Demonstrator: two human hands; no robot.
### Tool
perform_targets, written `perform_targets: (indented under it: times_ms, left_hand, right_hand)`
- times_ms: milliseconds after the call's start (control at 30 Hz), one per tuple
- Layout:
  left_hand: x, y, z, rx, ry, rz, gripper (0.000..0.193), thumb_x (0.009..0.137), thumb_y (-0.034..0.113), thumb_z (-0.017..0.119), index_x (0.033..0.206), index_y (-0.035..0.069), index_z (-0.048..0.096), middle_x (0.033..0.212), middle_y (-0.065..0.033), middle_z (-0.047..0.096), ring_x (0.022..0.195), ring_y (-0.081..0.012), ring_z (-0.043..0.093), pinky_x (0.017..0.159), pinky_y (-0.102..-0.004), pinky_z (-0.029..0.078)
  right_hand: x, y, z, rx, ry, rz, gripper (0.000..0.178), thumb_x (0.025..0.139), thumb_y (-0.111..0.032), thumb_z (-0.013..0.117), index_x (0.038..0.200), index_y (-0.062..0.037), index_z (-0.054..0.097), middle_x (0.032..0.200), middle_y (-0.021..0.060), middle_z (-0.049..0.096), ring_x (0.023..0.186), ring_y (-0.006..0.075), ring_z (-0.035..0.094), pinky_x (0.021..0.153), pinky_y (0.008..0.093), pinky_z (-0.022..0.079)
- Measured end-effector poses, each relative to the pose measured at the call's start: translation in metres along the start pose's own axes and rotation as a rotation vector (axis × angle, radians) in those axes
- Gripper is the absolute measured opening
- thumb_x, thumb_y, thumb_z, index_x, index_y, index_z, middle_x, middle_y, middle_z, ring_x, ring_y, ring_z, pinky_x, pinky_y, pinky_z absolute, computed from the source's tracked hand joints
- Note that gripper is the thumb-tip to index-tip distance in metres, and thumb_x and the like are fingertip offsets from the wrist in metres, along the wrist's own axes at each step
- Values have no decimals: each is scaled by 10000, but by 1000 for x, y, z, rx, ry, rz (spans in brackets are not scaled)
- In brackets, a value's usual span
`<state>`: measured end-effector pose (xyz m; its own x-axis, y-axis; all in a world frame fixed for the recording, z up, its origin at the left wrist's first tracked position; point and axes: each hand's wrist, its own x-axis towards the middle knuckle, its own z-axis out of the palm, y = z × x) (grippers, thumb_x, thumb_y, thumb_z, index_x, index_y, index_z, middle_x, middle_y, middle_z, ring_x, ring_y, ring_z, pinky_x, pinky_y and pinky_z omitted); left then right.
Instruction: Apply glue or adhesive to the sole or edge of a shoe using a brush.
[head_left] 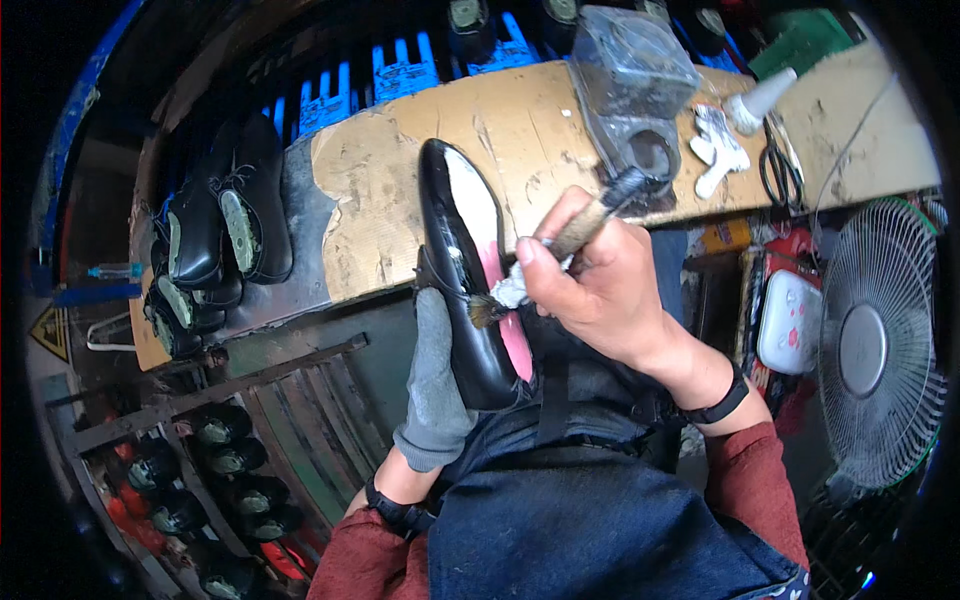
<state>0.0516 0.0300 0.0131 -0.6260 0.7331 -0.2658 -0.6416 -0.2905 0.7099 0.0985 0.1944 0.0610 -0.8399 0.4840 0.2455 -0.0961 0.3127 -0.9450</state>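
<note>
Plainly glossy black shoe (468,335), pink strip (516,350) | left grip (435,375) holds shoe | right grip (605,285), brush (590,217)

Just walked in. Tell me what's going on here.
A person is working on a black shoe with a brush. The grey-gloved left hand holds the shoe, while the bare right hand grips the brush by its handle. The bristles are right by the pink part of the shoe's white-and-pink strip; whether they touch it is hard to tell. More black shoes sit at the left end of the bench.
</note>
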Motion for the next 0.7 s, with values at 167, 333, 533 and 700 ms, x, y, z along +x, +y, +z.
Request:
perform_targets:
  times_ms: [167, 333, 533, 700]
  left_hand:
    - [-7, -7, -3, 446, 59, 104, 549, 972, 331, 473, 1438, 65, 353, 1325, -85, 516, 1173, -188, 539, 1003, -324, 438]
    - [-10, -11, -9, 850, 130, 243, 504, 926, 249, 566, 1369, 57, 421, 1263, -87, 551, 1138, -205, 554, 976, -337, 441]
    - [-13, -6, -19, 1203, 144, 431, 455, 904, 254, 574, 1308, 68, 479, 1221, -87, 582, 1116, -227, 568, 954, -353, 449]
    - [-15, -1, -28, 1468, 111, 507, 417, 886, 259, 580, 1258, 77, 527, 1185, -87, 608, 1098, -246, 580, 934, -365, 456]
  right_hand:
    - [-12, -12, -12, 62, -227, -150, 210, 858, -164, 678, 796, -9, 550, 609, 102, 592, 527, 227, 625, 492, 331, 479]
    - [1, -28, -21, -4, -425, -470, 248, 852, -232, 690, 868, -35, 541, 677, 101, 568, 600, 308, 607, 552, 372, 487]
    - [38, -56, -29, 0, -815, -690, 286, 888, -258, 635, 950, 1, 531, 786, 166, 622, 761, 379, 626, 669, 436, 492]
    - [53, -69, -31, 6, -994, -780, 245, 889, -238, 639, 967, -40, 518, 782, 106, 604, 745, 317, 616, 723, 397, 455]
